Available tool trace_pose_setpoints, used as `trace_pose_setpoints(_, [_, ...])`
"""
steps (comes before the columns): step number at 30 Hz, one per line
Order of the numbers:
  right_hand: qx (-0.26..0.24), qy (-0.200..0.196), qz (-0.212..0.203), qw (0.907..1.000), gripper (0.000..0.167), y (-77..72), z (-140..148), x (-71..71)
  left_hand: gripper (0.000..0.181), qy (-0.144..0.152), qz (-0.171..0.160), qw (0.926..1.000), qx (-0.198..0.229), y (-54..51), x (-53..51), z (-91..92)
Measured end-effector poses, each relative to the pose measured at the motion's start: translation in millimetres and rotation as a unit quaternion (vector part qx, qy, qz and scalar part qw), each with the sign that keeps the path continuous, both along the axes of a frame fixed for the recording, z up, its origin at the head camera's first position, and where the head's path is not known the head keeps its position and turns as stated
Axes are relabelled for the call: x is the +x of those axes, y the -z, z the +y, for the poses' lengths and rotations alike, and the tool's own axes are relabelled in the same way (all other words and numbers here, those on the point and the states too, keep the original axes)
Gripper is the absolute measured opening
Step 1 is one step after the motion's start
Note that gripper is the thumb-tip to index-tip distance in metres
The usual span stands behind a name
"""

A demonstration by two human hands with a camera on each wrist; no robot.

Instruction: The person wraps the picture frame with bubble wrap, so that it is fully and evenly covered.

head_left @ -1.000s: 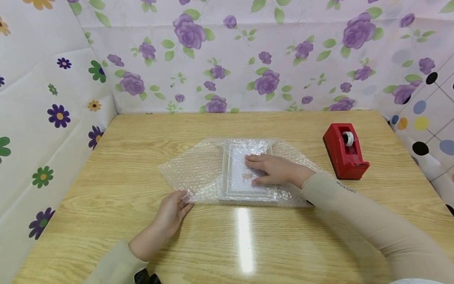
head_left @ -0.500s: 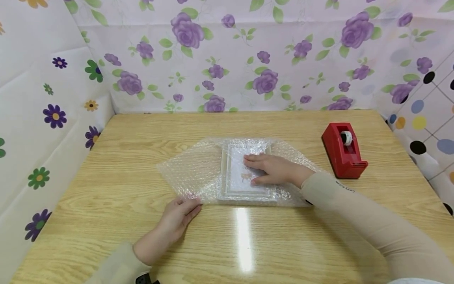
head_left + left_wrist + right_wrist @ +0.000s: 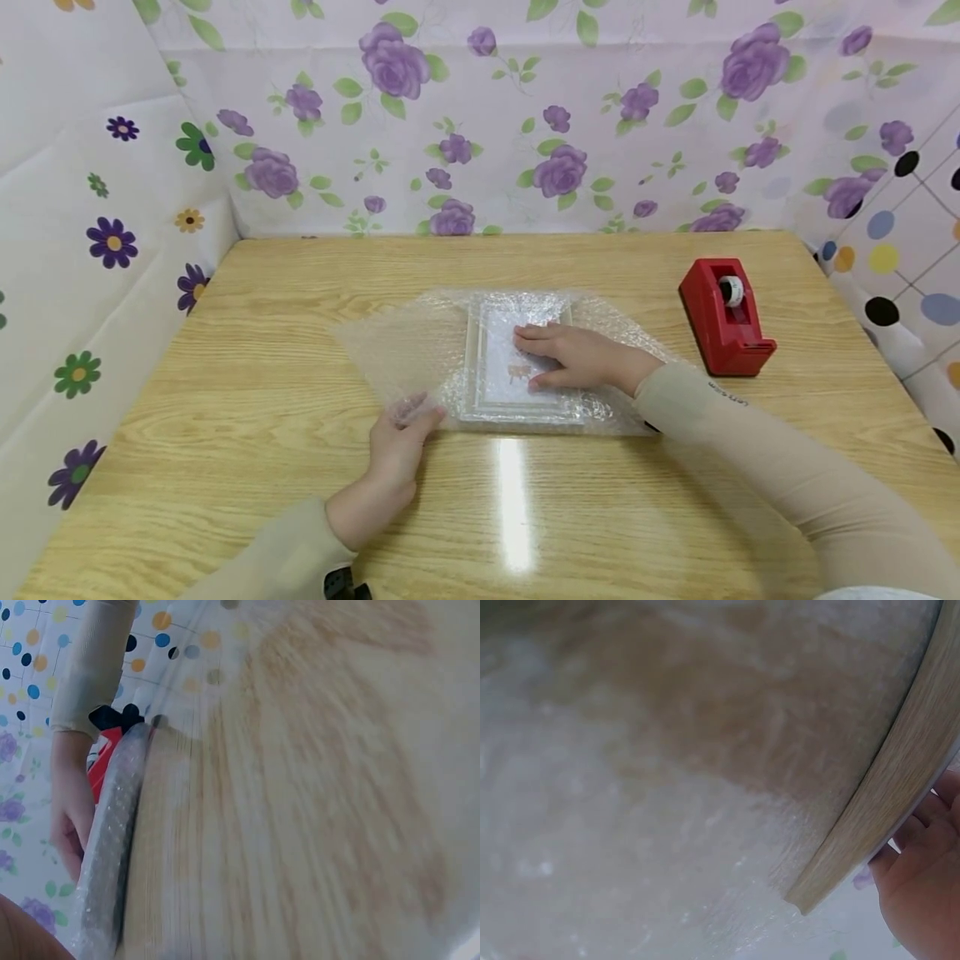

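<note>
A light picture frame (image 3: 474, 375) with a small printed figure lies flat on the table under clear bubble wrap. My right hand (image 3: 581, 358) rests on the frame's right half, fingers spread. My left hand (image 3: 397, 454) pinches the near edge of the bubble wrap's left flap (image 3: 405, 342), thumb at the edge and fingers showing through the film. In the left wrist view, the wrapped frame (image 3: 112, 832) appears edge-on, with the right hand (image 3: 71, 802) over it. Blurred bubble wrap (image 3: 615, 855) fills much of the right wrist view.
A red tape dispenser (image 3: 727, 321) with a white roll stands at the right of the wooden table (image 3: 300, 283). Flowered sheeting (image 3: 480, 117) hangs behind and at the left; dotted sheeting (image 3: 900, 242) is at the right.
My left hand has slid right along the wrap's near edge, toward the frame, and its fingers now show behind the film. The right hand stays on the frame.
</note>
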State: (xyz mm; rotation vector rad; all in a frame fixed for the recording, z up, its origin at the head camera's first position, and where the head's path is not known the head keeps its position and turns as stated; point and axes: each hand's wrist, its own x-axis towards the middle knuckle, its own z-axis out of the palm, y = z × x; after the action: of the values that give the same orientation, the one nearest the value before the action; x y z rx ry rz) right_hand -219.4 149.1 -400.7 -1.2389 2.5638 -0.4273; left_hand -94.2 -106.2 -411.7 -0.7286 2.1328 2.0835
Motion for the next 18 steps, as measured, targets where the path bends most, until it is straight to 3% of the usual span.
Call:
trace_pose_setpoints(2, [-0.001, -0.002, 0.002, 1.0, 0.073, 0.6, 0, -0.2, 0.046, -0.009, 0.007, 0.9999, -0.012, 1.9, -1.0, 4.2])
trace_pose_setpoints(8, [-0.006, -0.008, 0.008, 0.9999, 0.072, 1.4, 0, -0.9, 0.039, -0.042, 0.039, 0.9983, 0.005, 9.7, -7.1, 12.1])
trace_pose_setpoints(13, [-0.004, -0.004, 0.004, 1.0, 0.073, 1.1, 0, -0.8, 0.04, -0.034, 0.034, 0.9988, 0.002, 11.0, -13.8, 15.2])
trace_pose_setpoints(18, [-0.005, -0.005, 0.004, 1.0, 0.073, 1.0, 0, -0.6, 0.051, -0.023, 0.05, 0.9985, 0.011, 10.5, -17.6, 17.0])
